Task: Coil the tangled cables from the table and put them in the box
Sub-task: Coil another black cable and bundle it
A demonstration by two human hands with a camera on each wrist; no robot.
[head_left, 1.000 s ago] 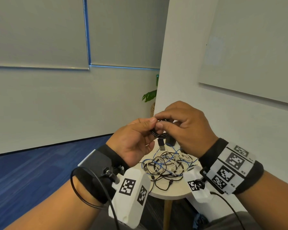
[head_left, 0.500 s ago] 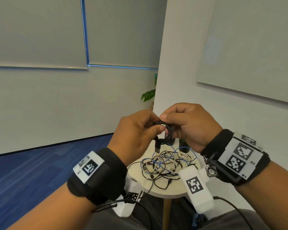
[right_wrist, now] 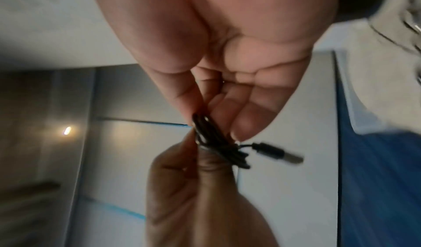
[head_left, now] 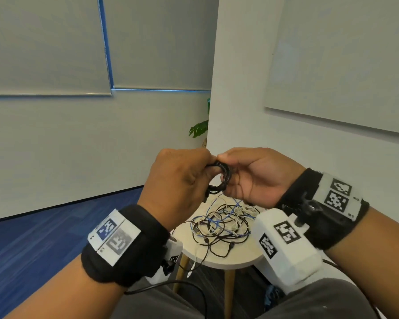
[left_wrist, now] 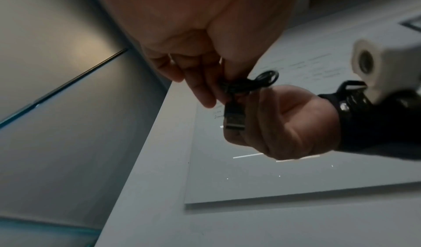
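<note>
A small coil of black cable (head_left: 222, 178) hangs in the air between both hands, above the round table (head_left: 237, 259). My left hand (head_left: 182, 180) pinches the coil from the left, my right hand (head_left: 249, 176) pinches it from the right with the palm turned up. The left wrist view shows the black coil (left_wrist: 248, 85) and its USB plug (left_wrist: 234, 117) hanging down between the fingers. In the right wrist view the coil (right_wrist: 218, 142) sits between both hands' fingertips, the plug (right_wrist: 280, 154) sticking out to the right. No box is in view.
A tangle of black, white and blue cables (head_left: 221, 224) lies on the small round table, one white end dangling over its front edge. A white wall with a whiteboard (head_left: 341, 65) stands right of the table. Blue carpet (head_left: 44, 226) lies to the left.
Both wrists have rolled: the left hand now shows its back, the right its palm. The black coil has turned upright between the fingers, and the hands have spread slightly apart.
</note>
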